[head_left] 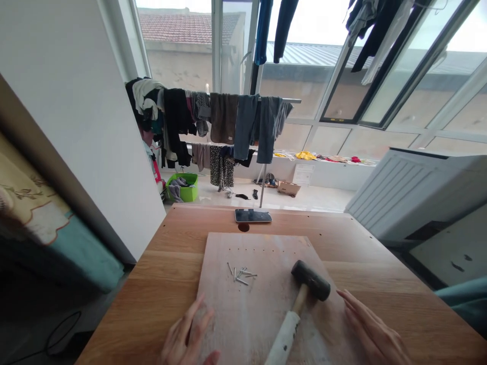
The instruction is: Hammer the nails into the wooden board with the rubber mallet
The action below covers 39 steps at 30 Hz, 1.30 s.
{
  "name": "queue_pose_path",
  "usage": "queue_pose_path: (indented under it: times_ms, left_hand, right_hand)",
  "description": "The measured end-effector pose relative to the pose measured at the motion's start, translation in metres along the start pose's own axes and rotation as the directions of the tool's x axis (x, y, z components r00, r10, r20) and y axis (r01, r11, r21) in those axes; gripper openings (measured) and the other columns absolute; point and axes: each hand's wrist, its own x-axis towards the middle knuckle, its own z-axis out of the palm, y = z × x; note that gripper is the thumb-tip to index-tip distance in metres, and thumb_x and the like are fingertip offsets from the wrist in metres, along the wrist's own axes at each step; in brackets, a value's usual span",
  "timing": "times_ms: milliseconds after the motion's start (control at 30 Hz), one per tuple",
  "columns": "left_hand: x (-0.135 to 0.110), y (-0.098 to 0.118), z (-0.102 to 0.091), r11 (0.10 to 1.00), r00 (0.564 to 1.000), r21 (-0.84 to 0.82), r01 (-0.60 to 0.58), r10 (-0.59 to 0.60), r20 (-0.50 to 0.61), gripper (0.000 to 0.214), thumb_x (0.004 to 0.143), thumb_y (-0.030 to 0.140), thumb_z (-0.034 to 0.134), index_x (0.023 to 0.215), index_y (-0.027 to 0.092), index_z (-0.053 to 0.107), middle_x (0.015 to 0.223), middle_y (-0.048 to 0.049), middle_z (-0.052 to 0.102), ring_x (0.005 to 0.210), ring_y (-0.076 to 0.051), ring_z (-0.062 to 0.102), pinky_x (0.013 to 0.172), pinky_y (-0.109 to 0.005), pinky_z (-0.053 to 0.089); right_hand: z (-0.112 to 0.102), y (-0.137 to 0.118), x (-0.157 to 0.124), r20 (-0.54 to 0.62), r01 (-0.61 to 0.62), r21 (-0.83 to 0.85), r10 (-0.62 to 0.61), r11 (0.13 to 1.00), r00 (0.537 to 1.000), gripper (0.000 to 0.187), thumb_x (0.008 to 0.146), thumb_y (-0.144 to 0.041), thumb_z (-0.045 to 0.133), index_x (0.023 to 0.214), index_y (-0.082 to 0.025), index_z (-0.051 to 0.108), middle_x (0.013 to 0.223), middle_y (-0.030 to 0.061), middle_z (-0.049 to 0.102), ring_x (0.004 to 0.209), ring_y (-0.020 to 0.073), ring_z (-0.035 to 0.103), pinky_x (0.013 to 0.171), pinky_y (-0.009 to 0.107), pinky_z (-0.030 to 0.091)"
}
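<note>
**Both hands flat on board, mallet lying between them**

Left hand (186,337) rests palm-down on the near-left edge of the pale, worn rectangular wooden board (262,253), fingers spread, grip wide and holding nothing. Right hand (375,329) lies flat at the board's near-right edge, fingers stretched fwd and close together, grip also loose w/ nothing in it.

Between the hands lies the black rubber-headed mallet w/ wooden neck and white-wrapped handle (300,304). Head sits on the board's right part, pointing away and left of the right hand; handle runs diagonally back toward the person and out of the bottom of the frame. Neither hand touches it; the right hand's fingertips are near the head, just apart from it.

Small loose pile of thin silver metal nails (241,275) lies on the board's middle-left, well ahead of the left hand. A row of tiny dots (holes or nail heads, too small to tell) runs across the board's far part.

Board sits on the light-brown wooden surface (160,268). At the surface's far edge, a dark-screened phone (253,216) lies flat, beside a round hole in the wood.

Beyond: drying rack w/ hung clothes (228,121), green plastic basket (184,187) on the floor, big windows.
</note>
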Motion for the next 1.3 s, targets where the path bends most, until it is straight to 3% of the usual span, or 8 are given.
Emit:
queue_pose_path:
  times_ms: [267,433,567,700,867,1033,1167,1300]
  left_hand:
    - [-0.017,-0.114,-0.063,0.916,0.921,0.099,0.39,-0.389,-0.025,0.043,0.099,0.058,0.049,0.125,0.029,0.068,0.132,-0.0051,0.073,0.115,-0.026,0.074,0.092,-0.033,0.064]
    - [-0.027,-0.145,-0.083,0.851,0.855,0.084,0.519,-0.515,-0.064,0.055,0.094,0.069,0.044,0.116,0.025,0.07,0.121,-0.009,0.075,0.109,-0.029,0.076,0.092,-0.039,0.064]
    - [-0.024,-0.134,-0.086,0.856,0.867,0.141,0.498,-0.489,-0.092,0.056,0.092,0.07,0.049,0.12,0.025,0.068,0.123,-0.0099,0.072,0.104,-0.03,0.077,0.088,-0.039,0.065]
    - [-0.02,-0.103,-0.079,0.915,0.937,0.206,0.346,-0.327,-0.121,0.048,0.098,0.061,0.048,0.124,0.025,0.065,0.122,-0.0093,0.072,0.103,-0.028,0.077,0.085,-0.037,0.065]
    - [-0.015,-0.056,-0.067,0.975,0.991,0.175,0.137,-0.135,-0.024,0.041,0.099,0.049,0.056,0.133,0.027,0.062,0.127,-0.0085,0.072,0.109,-0.025,0.075,0.09,-0.031,0.063]
    - [0.003,-0.023,-0.047,1.0,1.0,0.009,0.022,-0.022,0.021,0.033,0.103,0.042,0.053,0.131,0.026,0.062,0.128,-0.0079,0.072,0.108,-0.021,0.075,0.092,-0.024,0.06]
    - [0.036,-0.022,-0.03,0.99,0.992,-0.064,0.124,-0.121,0.047,0.024,0.105,0.037,0.048,0.117,0.026,0.066,0.101,-0.0036,0.077,0.083,-0.02,0.077,0.076,-0.028,0.061]
    - [0.096,-0.019,-0.017,0.963,0.939,-0.045,0.265,-0.247,0.238,0.019,0.102,0.03,0.049,0.102,0.023,0.067,0.092,-0.0045,0.073,0.085,-0.023,0.073,0.081,-0.035,0.056]
  right_hand:
    - [0.062,-0.095,0.003,0.053,0.352,0.014,-0.352,0.936,0.934,0.053,0.101,-0.041,0.054,0.153,-0.03,0.055,0.148,0.0063,0.061,0.135,0.0329,0.059,0.103,0.046,0.061]
    - [0.078,-0.139,0.01,0.078,0.541,0.039,-0.543,0.84,0.836,0.073,0.1,-0.034,0.057,0.166,-0.033,0.027,0.154,0.0067,0.054,0.14,0.0367,0.052,0.104,0.051,0.06]
    - [0.074,-0.158,0.012,0.07,0.634,0.1,-0.641,0.767,0.765,0.072,0.101,-0.028,0.057,0.166,-0.031,0.027,0.153,0.0059,0.056,0.142,0.0343,0.051,0.106,0.048,0.058]
    - [0.069,-0.148,0.013,0.008,0.602,0.058,-0.604,0.796,0.797,0.054,0.102,-0.028,0.055,0.156,-0.024,0.049,0.149,0.0101,0.061,0.139,0.034,0.056,0.108,0.049,0.057]
    - [0.055,-0.088,0.012,-0.062,0.424,-0.076,-0.429,0.902,0.901,0.04,0.104,-0.038,0.052,0.138,-0.023,0.065,0.141,0.0096,0.069,0.128,0.0326,0.066,0.105,0.048,0.06]
    - [0.026,-0.024,0.009,-0.145,0.365,-0.205,-0.397,0.908,0.906,0.039,0.106,-0.045,0.046,0.124,-0.022,0.071,0.126,0.0092,0.077,0.114,0.0308,0.074,0.101,0.049,0.059]
    - [0.009,-0.012,-0.002,-0.257,0.262,-0.235,-0.32,0.936,0.912,0.039,0.105,-0.051,0.046,0.115,-0.022,0.071,0.114,0.0115,0.078,0.106,0.0313,0.074,0.094,0.047,0.06]
    - [0.011,-0.054,-0.017,-0.169,0.203,-0.044,-0.208,0.978,0.963,0.035,0.105,-0.049,0.048,0.124,-0.025,0.066,0.083,0.0047,0.073,0.071,0.0227,0.073,0.069,0.033,0.059]
